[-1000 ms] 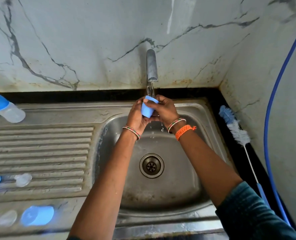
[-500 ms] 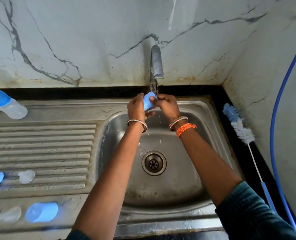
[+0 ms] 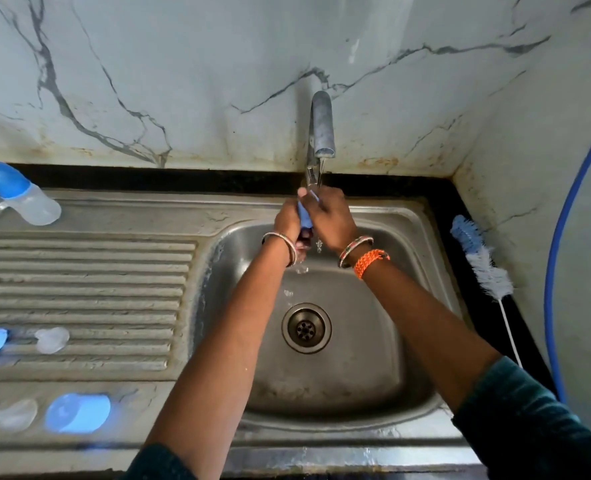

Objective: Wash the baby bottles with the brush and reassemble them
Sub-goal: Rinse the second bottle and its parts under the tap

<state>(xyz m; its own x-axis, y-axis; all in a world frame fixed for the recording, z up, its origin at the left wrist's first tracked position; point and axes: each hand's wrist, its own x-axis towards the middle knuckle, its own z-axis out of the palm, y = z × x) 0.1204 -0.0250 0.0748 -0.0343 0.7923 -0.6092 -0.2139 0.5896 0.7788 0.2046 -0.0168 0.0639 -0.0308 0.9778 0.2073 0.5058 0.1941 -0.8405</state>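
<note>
Both hands, left and right, grip a blue cap under the tap, rinsing it. Next it likely goes by the parts on the rack.

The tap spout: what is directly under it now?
Under the tap spout, both hands, left and right, hold a blue cap in the water. The fingers cover most of the cap.

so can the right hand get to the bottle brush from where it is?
Probably yes, once freed. The bottle brush lies uncovered on the dark ledge right of the sink, on the right hand's side, but both hands now grip the blue cap.
</note>
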